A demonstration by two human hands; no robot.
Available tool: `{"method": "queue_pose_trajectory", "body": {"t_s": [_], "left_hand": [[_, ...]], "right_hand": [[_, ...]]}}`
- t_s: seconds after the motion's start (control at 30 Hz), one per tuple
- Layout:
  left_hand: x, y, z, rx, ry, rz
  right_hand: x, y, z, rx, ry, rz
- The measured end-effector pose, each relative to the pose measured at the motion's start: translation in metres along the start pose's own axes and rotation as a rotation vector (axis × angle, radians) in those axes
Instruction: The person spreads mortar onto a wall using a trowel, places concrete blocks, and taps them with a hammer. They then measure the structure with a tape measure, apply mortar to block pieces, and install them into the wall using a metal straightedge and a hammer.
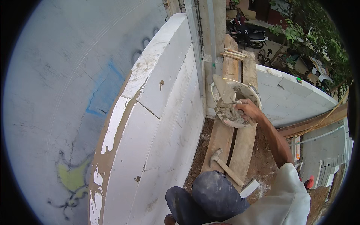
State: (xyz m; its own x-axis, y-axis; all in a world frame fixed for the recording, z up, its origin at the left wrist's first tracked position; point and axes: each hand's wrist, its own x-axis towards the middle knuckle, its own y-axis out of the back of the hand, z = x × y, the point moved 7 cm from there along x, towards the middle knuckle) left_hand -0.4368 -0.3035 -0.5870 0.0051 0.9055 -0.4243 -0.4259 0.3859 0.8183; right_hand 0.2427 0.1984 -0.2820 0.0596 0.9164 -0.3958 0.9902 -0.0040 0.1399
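Note:
My right hand [247, 111] is closed round the handle of a trowel [224, 90], over a bucket [257, 94] of wet grey mortar. The trowel's blade slants up to the left across the bucket, smeared with mortar. The bucket stands on two wooden planks. Only a small part of my left hand [169, 219] shows at the lower edge, beside my dark knee, and its fingers are hidden. To the left rises a wall of white blocks [146, 131]. Grey-brown mortar [114, 140] lies along part of its top.
On the planks [240, 150] nearer me lies a hammer [225, 165], with a white block piece [249, 188] beside them. Wood strips [234, 54] rest at the far end. A lower block wall [277, 90] stands right; motorbikes [247, 33] and a bicycle [265, 56] are beyond.

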Motion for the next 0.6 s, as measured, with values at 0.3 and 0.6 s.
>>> {"method": "queue_pose_trajectory", "body": {"t_s": [0.3,0.6], "left_hand": [[-0.039,0.037,0.035,-0.025,-0.277,0.318],[-0.055,0.018,0.008,-0.142,-0.069,0.065]], "right_hand": [[0.16,-0.114,-0.223,0.115,0.581,0.168],[0.085,-0.168,-0.218,-0.775,1.044,0.485]]}}
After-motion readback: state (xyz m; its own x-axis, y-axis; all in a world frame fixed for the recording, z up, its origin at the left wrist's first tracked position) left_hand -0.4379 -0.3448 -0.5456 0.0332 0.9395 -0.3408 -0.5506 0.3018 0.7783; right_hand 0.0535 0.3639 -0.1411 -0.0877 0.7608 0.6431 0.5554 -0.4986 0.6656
